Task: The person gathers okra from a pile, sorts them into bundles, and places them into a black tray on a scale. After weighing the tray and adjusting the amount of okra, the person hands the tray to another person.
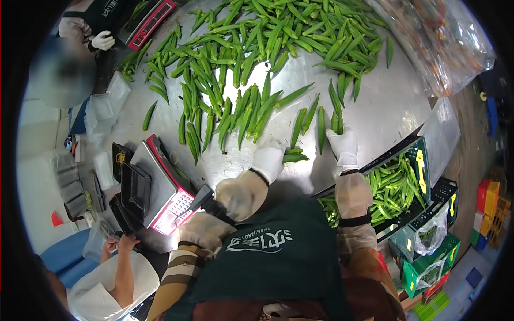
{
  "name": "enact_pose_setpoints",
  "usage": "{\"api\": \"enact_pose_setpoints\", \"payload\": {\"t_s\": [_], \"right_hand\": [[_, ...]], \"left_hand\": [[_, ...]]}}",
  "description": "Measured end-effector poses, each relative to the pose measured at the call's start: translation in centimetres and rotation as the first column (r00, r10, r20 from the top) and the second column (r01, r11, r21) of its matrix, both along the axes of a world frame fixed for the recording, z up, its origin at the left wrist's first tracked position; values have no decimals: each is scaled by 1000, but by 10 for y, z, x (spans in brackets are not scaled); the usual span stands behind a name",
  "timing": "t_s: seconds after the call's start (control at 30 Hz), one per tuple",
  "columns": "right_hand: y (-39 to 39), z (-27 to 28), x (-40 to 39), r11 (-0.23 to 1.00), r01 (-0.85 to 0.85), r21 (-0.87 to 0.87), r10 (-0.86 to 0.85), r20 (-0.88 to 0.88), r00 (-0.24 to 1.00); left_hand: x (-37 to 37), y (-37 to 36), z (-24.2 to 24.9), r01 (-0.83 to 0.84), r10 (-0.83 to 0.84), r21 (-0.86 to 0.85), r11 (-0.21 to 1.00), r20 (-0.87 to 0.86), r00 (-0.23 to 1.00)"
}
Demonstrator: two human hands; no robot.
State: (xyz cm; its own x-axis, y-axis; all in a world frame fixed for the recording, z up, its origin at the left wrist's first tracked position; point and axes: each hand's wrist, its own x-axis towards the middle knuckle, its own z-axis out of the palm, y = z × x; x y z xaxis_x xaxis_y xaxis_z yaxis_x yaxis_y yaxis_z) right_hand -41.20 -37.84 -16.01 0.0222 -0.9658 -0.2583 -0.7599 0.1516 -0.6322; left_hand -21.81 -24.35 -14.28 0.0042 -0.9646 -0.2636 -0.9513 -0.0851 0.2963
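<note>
Green okra pods [251,107] lie in a large spread on the metal table [396,107]. My left hand [269,158], in a white glove, is at the near edge of the pile, beside a few short pods [294,155]; its fingers are hard to make out. My gloved right hand [342,143] is closed on the lower end of an okra pod [337,122]. Several loose pods [321,128] lie between my hands.
A red-edged scale [166,195] with a black tray [135,187] stands left. A crate of okra [393,187] is at the right, plastic bags [439,43] beyond. One co-worker's gloved hand [103,40] shows upper left, another person [115,281] lower left.
</note>
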Motion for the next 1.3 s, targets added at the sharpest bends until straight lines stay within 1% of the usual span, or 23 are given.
{"api": "enact_pose_setpoints", "payload": {"t_s": [0.1, 0.17, 0.2, 0.3, 0.33, 0.37, 0.43, 0.5, 0.57, 0.67, 0.73, 0.77, 0.83, 0.9, 0.97, 1.0, 1.03, 1.07, 1.17, 1.2, 1.23, 1.27, 1.3], "right_hand": [[-1, 17, 20, 997, -53, -49, 50, -47, 998], [3, 15, 36, 985, -149, -92, 136, -140, 981], [0, -2, 39, 989, -147, -15, 141, -213, 967], [-10, 13, 40, 997, -62, 51, 68, -131, 989], [-15, 21, 38, 995, -35, 98, 41, -61, 997], [-19, 26, 42, 996, -19, 86, 23, -44, 999], [-26, 32, 56, 998, 13, 60, -12, -14, 1000], [-25, 22, 73, 998, -69, 11, 70, -188, 980], [-23, 8, 82, 999, -34, 40, 40, -181, 983], [-29, 12, 62, 973, -123, 196, 164, -214, 963], [-32, 29, 44, 965, -137, 223, 178, -178, 968], [-33, 33, 34, 983, -121, 141, 143, -161, 976], [-48, 49, 17, 983, -92, 160, 110, -104, 988], [-59, 57, 15, 993, -121, 3, 120, -145, 982], [-71, 45, 23, 977, -187, -104, 150, -291, 945], [-76, 19, 29, 964, -237, -121, 168, -412, 896], [-78, 2, 35, 948, -288, -133, 179, -527, 831], [-77, -1, 43, 942, -288, -172, 152, -548, 822], [-76, -9, 32, 952, -267, -148, 159, -508, 847], [-71, -6, 28, 966, -228, -126, 181, -305, 935], [-65, 0, 24, 978, -185, -91, 177, -89, 980], [-55, 7, 17, 978, -206, -14, 203, 249, 947], [-43, 16, 12, 956, -249, 155, 137, 514, 847]], "left_hand": [[13, -12, 57, -287, 360, 317, 904, -204, 910], [32, -19, 49, -403, 426, 141, 904, -341, 838], [43, -26, 46, -473, 444, 49, 880, -438, 781], [69, -58, 55, -666, 522, -15, 745, -609, 597], [79, -71, 49, -645, 490, -25, 764, -629, 604], [78, -83, 60, -606, 485, -121, 787, -486, 727], [63, -111, 53, -532, 416, -223, 817, -410, 812], [42, -138, 35, -412, 376, -134, 901, -231, 897], [25, -151, -8, -286, 280, -164, 944, -57, 958], [14, -147, -29, -170, 167, -245, 955, -33, 985], [19, -148, -30, -221, 221, -214, 952, -22, 975], [22, -146, -32, -251, 253, -194, 948, -14, 967], [25, -137, 19, -382, 367, -214, 899, -106, 924], [23, -123, 37, -457, 423, -210, 865, -186, 887], [7, -113, 41, -431, 428, -18, 902, -76, 900], [-1, -101, 28, -379, 372, -94, 921, -86, 924], [-9, -96, 26, -294, 298, 107, 950, -23, 954], [-21, -89, 16, -288, 284, 33, 957, 85, 955], [-22, -80, -16, -261, 257, -18, 965, 263, 930], [-19, -82, -23, -258, 251, -18, 966, 297, 921], [-11, -82, -18, -352, 351, -3, 936, -78, 933], [2, -77, -9, -429, 406, 50, 902, -438, 802], [13, -68, 0, -479, 412, 131, 868, -729, 547]]}}
